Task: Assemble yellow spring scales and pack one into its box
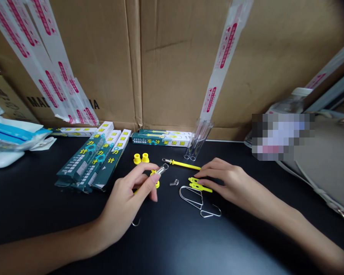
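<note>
Between thumb and fingers, my left hand point(137, 191) holds a yellow rod with a metal spring point(161, 169) and a ring at its upper end. My right hand point(222, 177) is lowered to the black table, fingers bent, at the flat yellow pieces point(195, 185) and beside the end of a second yellow rod point(185, 165) with a spring. Whether its fingertips grip a piece is unclear. A small loose spring point(174, 183) lies between the hands. Metal wire loops point(191, 196) and a wire hook point(210, 213) lie nearer me. Two yellow caps point(141, 158) stand behind my left hand.
Green and white boxes point(87, 160) lie at the left, another box point(162, 138) at the back. Clear tubes point(198, 140) stand by a large carton point(177, 68). A bottle point(295, 101) and a grey bag point(323, 156) are at the right, plastic packaging point(14, 133) far left.
</note>
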The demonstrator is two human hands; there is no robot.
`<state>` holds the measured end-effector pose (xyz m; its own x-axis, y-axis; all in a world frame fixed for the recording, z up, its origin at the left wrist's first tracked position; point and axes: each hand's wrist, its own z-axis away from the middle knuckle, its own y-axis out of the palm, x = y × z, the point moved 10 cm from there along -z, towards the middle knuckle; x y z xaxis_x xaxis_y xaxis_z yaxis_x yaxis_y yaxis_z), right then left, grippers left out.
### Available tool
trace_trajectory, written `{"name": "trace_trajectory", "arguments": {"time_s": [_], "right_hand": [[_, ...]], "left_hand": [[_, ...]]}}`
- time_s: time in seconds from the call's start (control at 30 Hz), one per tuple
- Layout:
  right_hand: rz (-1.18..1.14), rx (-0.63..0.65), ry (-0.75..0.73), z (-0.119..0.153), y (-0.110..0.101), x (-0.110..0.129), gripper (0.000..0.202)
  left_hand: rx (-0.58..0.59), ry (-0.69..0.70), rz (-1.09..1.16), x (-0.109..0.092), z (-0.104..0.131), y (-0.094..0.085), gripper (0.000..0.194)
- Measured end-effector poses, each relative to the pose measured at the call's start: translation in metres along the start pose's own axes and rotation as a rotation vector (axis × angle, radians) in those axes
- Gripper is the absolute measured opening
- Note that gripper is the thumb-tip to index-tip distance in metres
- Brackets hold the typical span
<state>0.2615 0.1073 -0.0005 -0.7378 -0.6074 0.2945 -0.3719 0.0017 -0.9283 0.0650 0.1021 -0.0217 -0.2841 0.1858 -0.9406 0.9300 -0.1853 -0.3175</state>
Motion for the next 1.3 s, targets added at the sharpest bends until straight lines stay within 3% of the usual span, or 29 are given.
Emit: {"name": "trace_trajectory", "arguments": {"time_s": [0.13, 0.33, 0.53, 0.73, 1.0, 1.3], "right_hand": [[-0.043, -0.018, 0.064, 0.000, -0.001, -0.006, 0.013], [-0.110, -0.100, 0.171, 0.002, -0.010, -0.012, 0.010], [-0.576, -0.304, 0.227, 0.011, -0.008, 0.016, 0.009], [-0.827, -0.276, 0.248, 0.017, 0.016, 0.039, 0.020], [-0.789, -0.278, 0.205, 0.020, 0.015, 0.046, 0.018], [-0.602, -0.337, 0.139, 0.021, 0.003, 0.057, 0.021]], "left_hand": [[0.040, 0.030, 0.058, -0.004, 0.001, 0.005, 0.019], [0.067, 0.097, -0.073, -0.011, 0.007, 0.008, 0.015], [0.092, 0.176, -0.158, -0.018, 0.010, 0.012, 0.011], [0.080, 0.301, -0.270, -0.029, 0.015, 0.015, 0.007], [-0.032, 0.521, -0.440, -0.049, 0.031, 0.014, 0.010], [-0.105, 0.524, -0.510, -0.049, 0.031, 0.011, 0.018]]}}
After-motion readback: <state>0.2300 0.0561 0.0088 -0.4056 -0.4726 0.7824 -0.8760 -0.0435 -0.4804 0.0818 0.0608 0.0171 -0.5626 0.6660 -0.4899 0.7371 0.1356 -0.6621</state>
